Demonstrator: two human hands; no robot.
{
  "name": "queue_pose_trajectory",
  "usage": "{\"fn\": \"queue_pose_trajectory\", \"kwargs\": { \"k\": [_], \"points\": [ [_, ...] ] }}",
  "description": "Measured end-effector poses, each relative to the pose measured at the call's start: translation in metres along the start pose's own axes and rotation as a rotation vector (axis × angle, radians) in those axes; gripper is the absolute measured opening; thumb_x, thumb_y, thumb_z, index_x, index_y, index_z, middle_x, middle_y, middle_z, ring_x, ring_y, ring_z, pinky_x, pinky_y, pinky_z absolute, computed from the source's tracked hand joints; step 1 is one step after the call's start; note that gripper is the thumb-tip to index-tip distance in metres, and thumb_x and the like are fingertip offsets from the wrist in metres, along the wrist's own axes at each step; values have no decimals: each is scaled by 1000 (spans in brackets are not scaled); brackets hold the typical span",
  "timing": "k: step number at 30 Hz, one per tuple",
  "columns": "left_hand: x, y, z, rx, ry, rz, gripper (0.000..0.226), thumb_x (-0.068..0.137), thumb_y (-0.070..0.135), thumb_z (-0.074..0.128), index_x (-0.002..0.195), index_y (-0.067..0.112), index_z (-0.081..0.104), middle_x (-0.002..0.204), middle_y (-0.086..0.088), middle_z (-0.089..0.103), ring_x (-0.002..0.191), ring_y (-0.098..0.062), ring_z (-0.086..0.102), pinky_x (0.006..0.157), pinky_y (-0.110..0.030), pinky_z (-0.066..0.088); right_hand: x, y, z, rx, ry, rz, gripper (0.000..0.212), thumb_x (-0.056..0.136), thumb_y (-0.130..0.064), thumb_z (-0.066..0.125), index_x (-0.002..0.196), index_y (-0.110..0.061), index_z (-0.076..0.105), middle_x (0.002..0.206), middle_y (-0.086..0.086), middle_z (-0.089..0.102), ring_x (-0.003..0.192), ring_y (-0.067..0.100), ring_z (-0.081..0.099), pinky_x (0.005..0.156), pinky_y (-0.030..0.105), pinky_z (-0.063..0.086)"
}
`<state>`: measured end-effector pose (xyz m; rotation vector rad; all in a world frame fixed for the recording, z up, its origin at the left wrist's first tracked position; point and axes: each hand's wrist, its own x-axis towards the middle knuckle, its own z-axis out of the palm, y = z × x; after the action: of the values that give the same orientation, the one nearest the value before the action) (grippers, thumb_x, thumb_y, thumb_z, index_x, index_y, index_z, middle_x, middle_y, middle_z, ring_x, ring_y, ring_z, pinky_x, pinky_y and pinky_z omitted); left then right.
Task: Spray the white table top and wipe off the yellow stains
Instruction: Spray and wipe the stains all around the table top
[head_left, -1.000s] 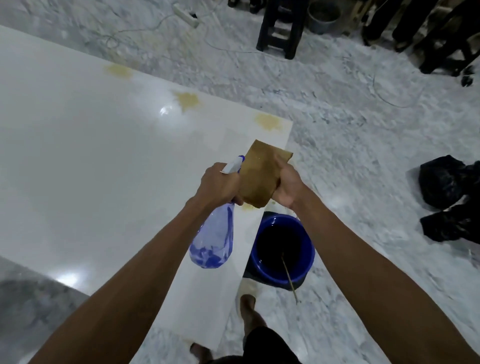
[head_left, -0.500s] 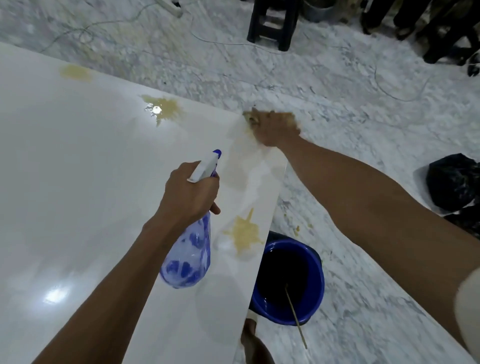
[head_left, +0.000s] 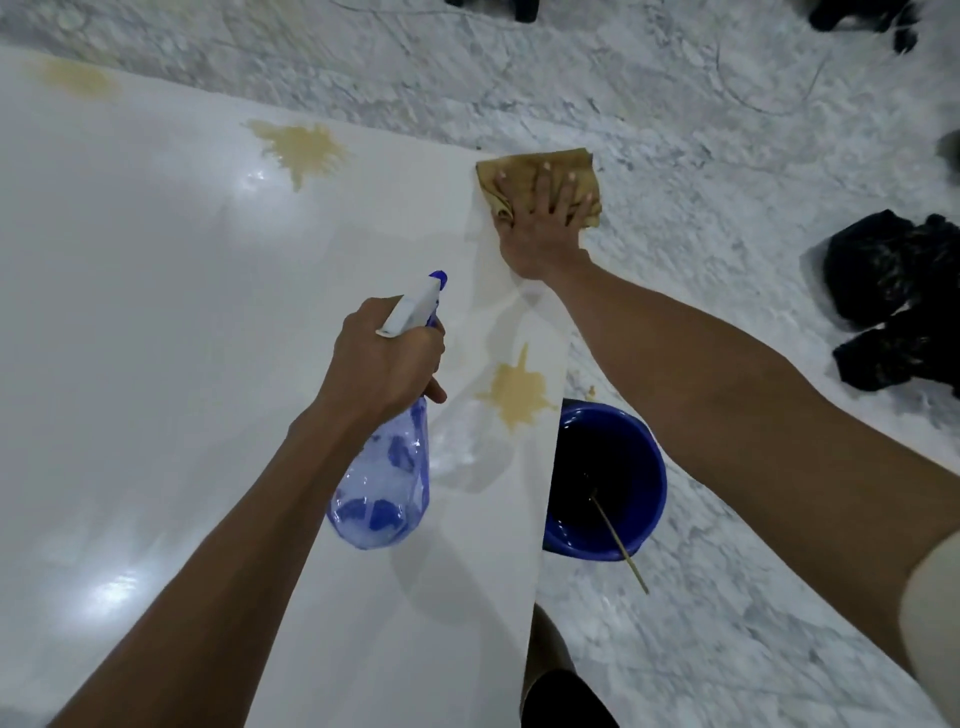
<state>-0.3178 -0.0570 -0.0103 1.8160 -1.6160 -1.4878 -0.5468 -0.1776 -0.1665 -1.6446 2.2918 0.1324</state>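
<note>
The white table top (head_left: 156, 338) fills the left and middle of the view, glossy, with its far corner at upper right. On that corner lies a brown cloth (head_left: 524, 169), part of it hanging past the edge. The right hand (head_left: 543, 218) lies flat on the cloth, fingers (head_left: 571, 189) spread wide and pressed down. Three yellow stains show: one (head_left: 517, 392) near the table's right edge just beside the forearm, one (head_left: 301, 150) farther in, and a fainter one (head_left: 78, 80) at the far left, blurred. The left hand (head_left: 387, 361) is wrapped around the neck of a clear blue spray bottle (head_left: 382, 493), held above the table with its white-and-blue nozzle pointing away; the trigger finger is hidden behind the head. No label or writing can be read on the bottle. Beside the table's edge a blue bucket (head_left: 649, 483) stands on the marble floor (head_left: 727, 156), a thin stick (head_left: 618, 540) leaning out of it. Black bags (head_left: 883, 291) lie at right, cut off.
</note>
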Motion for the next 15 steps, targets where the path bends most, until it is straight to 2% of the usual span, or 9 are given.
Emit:
{"fn": "queue_pose_trajectory", "kwargs": {
  "k": [3,5,9,12,15],
  "points": [
    [-15,-10,-13,1,-58,38,34,72,17,49,93,-4,65,101,-35,67,45,-20,69,70,-53,62,-29,-6,8,-6,-12,38,56,103,-54,11,155,-44,-7,164,12,-18,148,44,-20,115,66,-13],
    [-27,-20,-23,16,-105,54,41,71,19,48,96,-8,64,100,-37,65,45,-19,68,72,-59,61,-52,-12,16,-17,-18,77,56,102,-55,11,153,-45,-10,164,11,-20,148,43,-21,115,65,-13],
    [-48,-48,-43,63,-175,83,43,72,19,49,97,-13,61,99,-38,63,45,-19,68,70,-59,60,-97,-25,32,-5,-6,135,56,102,-55,12,153,-47,-10,164,10,-21,148,41,-22,115,64,-13],
    [-61,-68,-53,92,-209,94,43,74,21,51,99,-12,63,99,-38,64,48,-20,69,72,-62,62,-129,-31,45,3,0,152,56,102,-55,13,153,-48,-9,164,11,-21,148,42,-22,115,65,-13],
    [-76,-81,-60,132,-232,103,42,73,21,51,99,-8,66,99,-34,67,52,-23,69,71,-60,63,-163,-36,59,28,38,162,57,102,-54,16,154,-47,-7,165,12,-18,148,43,-20,115,66,-10]
  ]
}}
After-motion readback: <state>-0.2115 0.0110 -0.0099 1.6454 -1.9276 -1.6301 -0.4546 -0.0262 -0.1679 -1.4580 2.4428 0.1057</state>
